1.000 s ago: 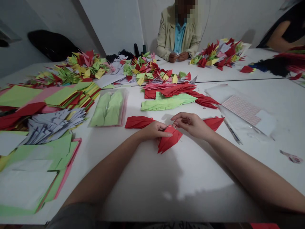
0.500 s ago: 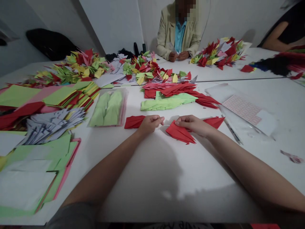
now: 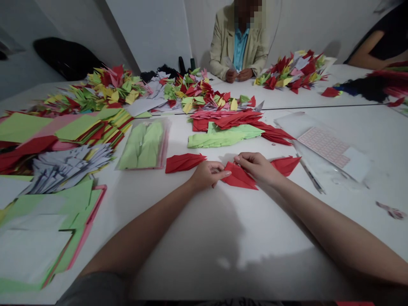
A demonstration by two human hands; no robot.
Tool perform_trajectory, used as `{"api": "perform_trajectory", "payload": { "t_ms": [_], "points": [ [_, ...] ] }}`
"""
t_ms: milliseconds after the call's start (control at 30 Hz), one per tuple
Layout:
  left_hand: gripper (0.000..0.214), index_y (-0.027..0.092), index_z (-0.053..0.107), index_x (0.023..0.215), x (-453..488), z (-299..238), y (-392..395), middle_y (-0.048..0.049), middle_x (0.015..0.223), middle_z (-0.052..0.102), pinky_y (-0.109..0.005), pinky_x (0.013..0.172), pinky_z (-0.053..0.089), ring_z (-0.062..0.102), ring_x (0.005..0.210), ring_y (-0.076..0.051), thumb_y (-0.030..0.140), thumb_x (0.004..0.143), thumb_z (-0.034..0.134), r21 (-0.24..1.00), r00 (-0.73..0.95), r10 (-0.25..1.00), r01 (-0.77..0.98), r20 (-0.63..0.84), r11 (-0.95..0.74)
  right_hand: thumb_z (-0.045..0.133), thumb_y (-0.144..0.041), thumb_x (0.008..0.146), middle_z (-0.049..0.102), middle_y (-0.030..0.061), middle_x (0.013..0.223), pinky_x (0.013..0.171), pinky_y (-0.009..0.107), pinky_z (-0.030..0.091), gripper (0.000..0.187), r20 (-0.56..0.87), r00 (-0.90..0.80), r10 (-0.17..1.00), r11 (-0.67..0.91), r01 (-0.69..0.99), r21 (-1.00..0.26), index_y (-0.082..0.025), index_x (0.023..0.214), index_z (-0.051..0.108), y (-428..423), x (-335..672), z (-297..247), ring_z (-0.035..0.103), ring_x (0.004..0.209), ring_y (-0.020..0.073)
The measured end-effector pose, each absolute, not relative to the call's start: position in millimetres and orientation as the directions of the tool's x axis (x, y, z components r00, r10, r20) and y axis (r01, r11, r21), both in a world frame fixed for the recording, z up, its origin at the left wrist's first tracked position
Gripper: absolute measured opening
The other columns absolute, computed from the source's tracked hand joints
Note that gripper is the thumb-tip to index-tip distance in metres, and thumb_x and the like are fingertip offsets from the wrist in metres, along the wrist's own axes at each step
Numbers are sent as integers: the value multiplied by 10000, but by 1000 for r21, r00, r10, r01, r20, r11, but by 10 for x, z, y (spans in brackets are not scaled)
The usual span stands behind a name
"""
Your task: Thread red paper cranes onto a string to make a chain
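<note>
Fingers of your left hand [image 3: 208, 174] are curled and held together, tips at the left edge of the red folded paper [image 3: 239, 178]. Fingers of your right hand [image 3: 258, 168] are bunched over its upper edge. You cannot tell from this view whether either hand pinches it. That paper lies on the white table [image 3: 255, 238], between and partly under both hands, with your forearms reaching in from the lower corners.

Working left to right: a pink-edged folder [image 3: 92, 221] holds green and white sheets. Grey folded pieces [image 3: 70, 170] lie just beyond it, beside stacked colored sheets [image 3: 76, 129]. A clear plastic sleeve [image 3: 143, 144] holds green paper. A red piece [image 3: 184, 162] lies just left of your left hand. Green folded pieces [image 3: 225, 138] and a red pile [image 3: 223, 121] sit ahead of your hands, with a mixed paper heap [image 3: 194, 91] farther on. Another red piece [image 3: 286, 165] lies just right of your right hand. Farther right are a pen-like item [image 3: 312, 178] and a pink-gridded sheet [image 3: 323, 146]; any printing on that sheet is too small to read. Across the table, a co-worker's hands [image 3: 236, 75] hold a pale paper.
</note>
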State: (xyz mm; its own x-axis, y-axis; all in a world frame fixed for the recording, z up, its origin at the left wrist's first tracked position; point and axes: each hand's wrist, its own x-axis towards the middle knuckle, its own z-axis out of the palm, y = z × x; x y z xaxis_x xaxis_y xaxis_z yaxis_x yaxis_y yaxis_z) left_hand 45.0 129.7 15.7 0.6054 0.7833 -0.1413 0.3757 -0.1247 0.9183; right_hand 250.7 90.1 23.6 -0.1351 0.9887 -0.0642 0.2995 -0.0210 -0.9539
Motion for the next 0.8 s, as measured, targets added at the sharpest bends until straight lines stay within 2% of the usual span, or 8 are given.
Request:
{"api": "perform_trajectory", "payload": {
  "t_ms": [133,233,333,500,567,633,733,800],
  "points": [
    [325,165,588,655,407,119,1357,57,416,462,-214,454,301,388,399,-77,456,767,678,953,592,797,294,-122,-73,505,-623,863,352,-51,541,523,271,233,479,-11,-77,997,18,371,-929,-180,747,644,934,2580,235,306,532,106],
    [322,163,587,636,393,101,1398,57,413,454,-215,459,287,376,405,-74,442,752,697,967,544,835,245,-82,-65,526,-617,855,341,-49,538,521,274,227,475,37,-56,998,56,393,-918,-187,657,564,955,2626,228,301,532,110],
    [302,162,588,632,401,87,1412,68,407,433,-212,455,274,359,401,-65,414,727,724,977,475,879,201,-41,-64,528,-597,866,361,-42,553,529,275,239,475,104,-20,994,104,375,-921,-195,617,485,960,2638,211,319,542,114],
    [278,163,568,669,410,51,1417,59,448,480,-205,468,319,407,425,-68,387,739,719,992,424,905,121,-30,-23,536,-513,900,401,-31,585,573,279,292,399,297,175,939,236,305,-923,-197,656,527,955,2633,159,355,567,122],
    [257,164,555,686,406,31,1433,55,484,498,-201,501,347,443,465,-71,349,731,728,998,441,897,58,-8,-20,526,-484,912,456,-19,637,614,278,330,348,325,199,925,264,281,-923,-199,718,570,967,2633,122,411,616,132],
    [218,159,563,712,396,14,1460,53,530,497,-192,522,345,444,501,-63,303,722,726,1000,465,885,-30,10,5,490,-450,931,550,10,794,689,281,380,287,311,164,936,272,223,-936,-207,848,619,989,2631,74,492,733,149],
    [160,149,594,759,364,12,1515,44,582,477,-192,493,301,380,491,-51,262,689,683,973,500,865,-182,-32,141,462,-365,928,587,40,1042,788,299,419,268,264,67,962,252,141,-957,-231,1103,614,1012,2616,2,546,920,174],
    [159,150,575,707,331,30,1551,24,590,470,-214,480,310,365,487,-69,287,659,640,936,515,852,-246,-94,252,472,-306,903,599,39,1001,780,307,428,345,234,4,972,231,138,-963,-242,1229,562,1004,2597,-28,561,924,182]
  ]
}}
